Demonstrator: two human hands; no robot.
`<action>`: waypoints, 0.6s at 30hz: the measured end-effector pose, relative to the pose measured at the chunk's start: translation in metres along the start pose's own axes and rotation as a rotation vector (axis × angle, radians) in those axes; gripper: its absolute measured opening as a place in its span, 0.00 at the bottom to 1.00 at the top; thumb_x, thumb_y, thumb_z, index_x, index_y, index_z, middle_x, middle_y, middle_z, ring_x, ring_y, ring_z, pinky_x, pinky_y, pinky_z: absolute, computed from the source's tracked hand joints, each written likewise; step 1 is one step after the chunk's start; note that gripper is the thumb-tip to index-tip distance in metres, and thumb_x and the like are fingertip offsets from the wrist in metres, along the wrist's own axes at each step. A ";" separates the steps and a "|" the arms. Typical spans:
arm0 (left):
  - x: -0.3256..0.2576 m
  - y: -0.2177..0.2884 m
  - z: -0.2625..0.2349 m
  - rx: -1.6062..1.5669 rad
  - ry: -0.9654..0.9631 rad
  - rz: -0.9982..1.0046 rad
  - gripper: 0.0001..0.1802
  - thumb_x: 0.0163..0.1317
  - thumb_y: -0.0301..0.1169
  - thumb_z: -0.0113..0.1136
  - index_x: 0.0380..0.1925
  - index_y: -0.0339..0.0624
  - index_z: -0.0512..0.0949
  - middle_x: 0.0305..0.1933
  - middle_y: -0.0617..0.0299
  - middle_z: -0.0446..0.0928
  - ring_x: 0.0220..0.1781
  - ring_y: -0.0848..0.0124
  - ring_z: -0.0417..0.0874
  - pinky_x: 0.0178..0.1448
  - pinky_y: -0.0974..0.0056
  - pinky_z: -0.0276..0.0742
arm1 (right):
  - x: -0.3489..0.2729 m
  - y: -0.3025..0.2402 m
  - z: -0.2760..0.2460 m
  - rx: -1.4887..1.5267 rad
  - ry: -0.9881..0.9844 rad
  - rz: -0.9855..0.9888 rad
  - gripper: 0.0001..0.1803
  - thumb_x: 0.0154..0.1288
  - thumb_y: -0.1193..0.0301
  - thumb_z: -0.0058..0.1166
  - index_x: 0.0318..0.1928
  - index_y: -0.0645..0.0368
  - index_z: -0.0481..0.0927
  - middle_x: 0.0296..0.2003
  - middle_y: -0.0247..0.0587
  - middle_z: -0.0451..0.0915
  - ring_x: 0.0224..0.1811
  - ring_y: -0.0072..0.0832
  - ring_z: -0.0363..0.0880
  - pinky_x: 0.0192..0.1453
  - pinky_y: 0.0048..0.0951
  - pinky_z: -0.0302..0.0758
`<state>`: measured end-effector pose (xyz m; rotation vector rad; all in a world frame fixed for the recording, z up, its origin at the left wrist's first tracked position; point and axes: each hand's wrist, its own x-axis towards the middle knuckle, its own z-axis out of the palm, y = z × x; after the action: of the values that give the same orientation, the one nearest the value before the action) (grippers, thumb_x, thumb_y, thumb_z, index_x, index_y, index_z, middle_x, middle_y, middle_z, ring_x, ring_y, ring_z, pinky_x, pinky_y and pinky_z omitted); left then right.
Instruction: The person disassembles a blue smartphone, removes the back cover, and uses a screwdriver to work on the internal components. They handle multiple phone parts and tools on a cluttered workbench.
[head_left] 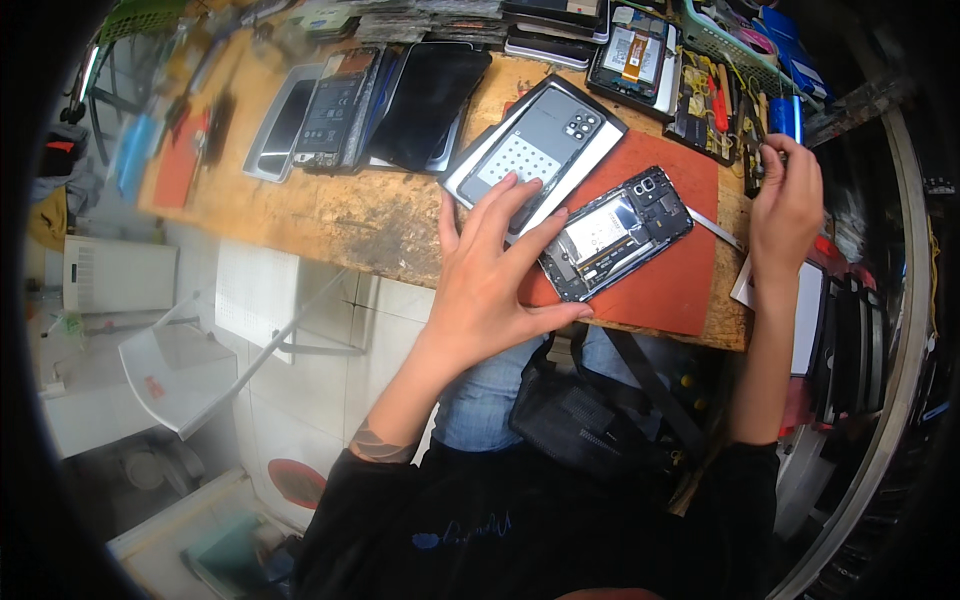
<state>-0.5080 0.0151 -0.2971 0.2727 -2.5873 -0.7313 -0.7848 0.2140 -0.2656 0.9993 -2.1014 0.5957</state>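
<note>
An opened phone with its back removed lies on a red mat on a wooden bench. My left hand rests with fingers spread at the phone's near end, fingertips touching it and the grey back cover lying beside it. My right hand is raised at the right end of the bench, fingers pinched on a small dark tool near a tray of tools.
Several phones and black screens lie along the far side of the bench, with a green basket at the back right. A black bag sits on my lap. White stools stand on the tiled floor at left.
</note>
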 end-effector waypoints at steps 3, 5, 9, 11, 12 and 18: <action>-0.002 -0.004 0.003 -0.034 0.025 0.033 0.51 0.45 0.56 0.88 0.69 0.48 0.83 0.78 0.49 0.72 0.85 0.42 0.66 0.85 0.17 0.38 | 0.009 -0.011 -0.022 0.006 0.031 0.111 0.05 0.83 0.71 0.60 0.50 0.60 0.84 0.43 0.48 0.89 0.40 0.42 0.88 0.49 0.39 0.82; -0.003 -0.006 0.002 -0.064 0.031 0.041 0.50 0.46 0.56 0.88 0.69 0.47 0.82 0.77 0.50 0.73 0.85 0.43 0.67 0.86 0.18 0.40 | 0.011 -0.029 -0.032 0.436 0.051 0.166 0.12 0.91 0.64 0.49 0.52 0.61 0.77 0.43 0.48 0.92 0.33 0.28 0.85 0.42 0.30 0.80; -0.002 -0.008 -0.003 -0.116 0.000 0.031 0.48 0.48 0.54 0.87 0.69 0.48 0.83 0.73 0.54 0.78 0.83 0.45 0.72 0.87 0.23 0.45 | -0.012 -0.081 -0.061 1.097 -0.296 0.511 0.15 0.95 0.59 0.34 0.53 0.60 0.63 0.42 0.54 0.91 0.33 0.22 0.82 0.41 0.20 0.77; 0.000 -0.010 -0.005 -0.147 -0.019 0.030 0.45 0.50 0.52 0.86 0.68 0.48 0.84 0.70 0.55 0.82 0.81 0.47 0.75 0.88 0.25 0.47 | -0.027 -0.102 -0.055 1.276 -0.403 0.384 0.10 0.93 0.66 0.42 0.54 0.60 0.61 0.40 0.53 0.89 0.31 0.23 0.83 0.41 0.21 0.79; 0.001 -0.012 -0.007 -0.177 -0.027 0.035 0.42 0.53 0.49 0.85 0.67 0.47 0.84 0.68 0.55 0.84 0.80 0.48 0.77 0.88 0.25 0.47 | -0.035 -0.110 -0.052 1.275 -0.419 0.352 0.09 0.91 0.69 0.45 0.54 0.61 0.62 0.40 0.52 0.89 0.32 0.24 0.85 0.42 0.22 0.81; 0.017 -0.028 -0.006 -0.266 -0.015 0.094 0.25 0.64 0.35 0.78 0.60 0.43 0.84 0.59 0.53 0.85 0.73 0.50 0.82 0.90 0.26 0.46 | -0.063 -0.123 -0.045 1.101 -0.468 0.138 0.15 0.79 0.83 0.62 0.53 0.67 0.66 0.39 0.49 0.86 0.39 0.32 0.93 0.45 0.29 0.90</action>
<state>-0.5183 -0.0159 -0.3019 0.0631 -2.4609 -1.0319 -0.6402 0.1996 -0.2740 1.6931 -2.2039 1.8475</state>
